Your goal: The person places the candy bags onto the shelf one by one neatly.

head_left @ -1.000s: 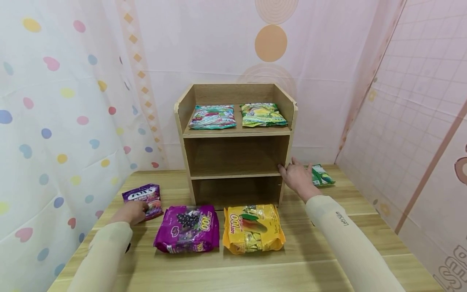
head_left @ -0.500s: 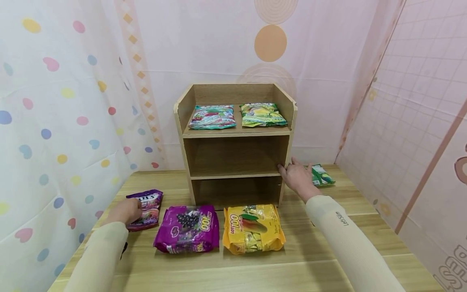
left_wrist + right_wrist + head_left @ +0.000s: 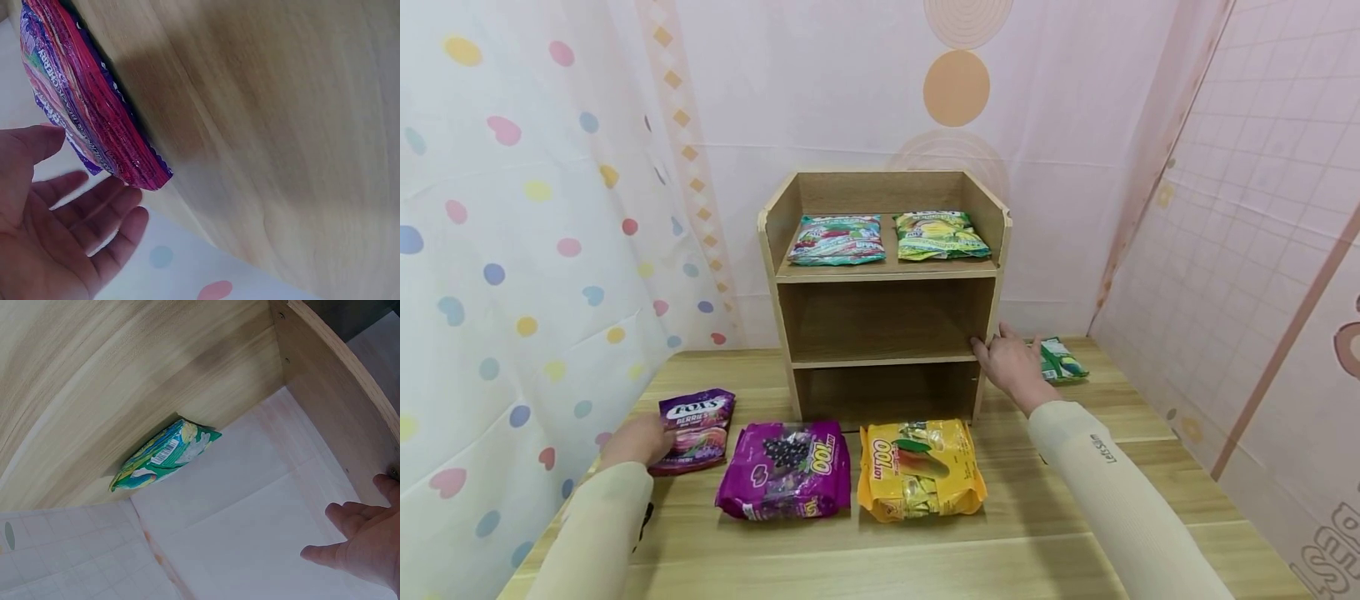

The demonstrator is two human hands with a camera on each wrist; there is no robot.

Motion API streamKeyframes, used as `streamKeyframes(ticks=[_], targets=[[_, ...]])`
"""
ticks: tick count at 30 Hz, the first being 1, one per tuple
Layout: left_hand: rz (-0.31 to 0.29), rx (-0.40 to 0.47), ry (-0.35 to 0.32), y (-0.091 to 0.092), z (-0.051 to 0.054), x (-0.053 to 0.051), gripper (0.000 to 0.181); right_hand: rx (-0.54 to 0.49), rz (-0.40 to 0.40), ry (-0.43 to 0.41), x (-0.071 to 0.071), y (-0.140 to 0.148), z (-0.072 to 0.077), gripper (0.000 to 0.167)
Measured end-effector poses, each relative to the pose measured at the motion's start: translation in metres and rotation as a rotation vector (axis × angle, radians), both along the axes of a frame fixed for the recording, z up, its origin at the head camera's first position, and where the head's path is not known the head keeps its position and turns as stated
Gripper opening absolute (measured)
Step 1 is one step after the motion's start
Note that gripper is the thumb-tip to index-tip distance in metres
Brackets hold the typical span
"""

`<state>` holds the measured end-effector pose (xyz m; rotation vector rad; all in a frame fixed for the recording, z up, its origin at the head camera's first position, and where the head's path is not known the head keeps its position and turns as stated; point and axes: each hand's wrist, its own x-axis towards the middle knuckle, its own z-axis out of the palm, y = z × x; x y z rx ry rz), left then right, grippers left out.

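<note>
A purple Fox's berries candy bag point(image 3: 703, 425) lies on the left of the table. Just beside its left edge is my left hand point(image 3: 638, 440), fingers loosely spread; in the left wrist view the fingertips are close to the bag, and whether they touch it I cannot tell. My right hand point(image 3: 1015, 368) rests against the right side of the wooden shelf point(image 3: 887, 362), at the height of its middle board, with the fingers mostly straight. Behind that hand, a green candy bag point(image 3: 1062, 360) lies on the table; the right wrist view shows its barcode.
A purple grape candy bag point(image 3: 786, 471) and a yellow mango candy bag point(image 3: 921, 471) lie in front of the shelf. On its top level are a teal candy bag point(image 3: 838, 240) and a yellow-green candy bag point(image 3: 940, 236). Patterned curtains point(image 3: 550, 208) surround the table.
My left hand drew the Fox's bag slightly towards me, then came off it to the left, uncovering its front. The right hand stayed against the shelf.
</note>
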<state>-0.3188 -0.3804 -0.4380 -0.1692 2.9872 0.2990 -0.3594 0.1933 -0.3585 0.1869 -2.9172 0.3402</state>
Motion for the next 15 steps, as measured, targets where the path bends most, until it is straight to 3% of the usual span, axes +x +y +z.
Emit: streamKeyframes(ticks=[6,15], targets=[[-0.016,-0.036,-0.040,-0.0041,-0.0024,0.0030,0.072,-0.003,0.002,-0.010,0.0007,0.0006,0.0007,0.061],[0.017,0.007,-0.053,0.0044,-0.0032,0.0082,0.084,-0.019,-0.001,-0.007,0.0003,-0.0001,0.0000,0.062]])
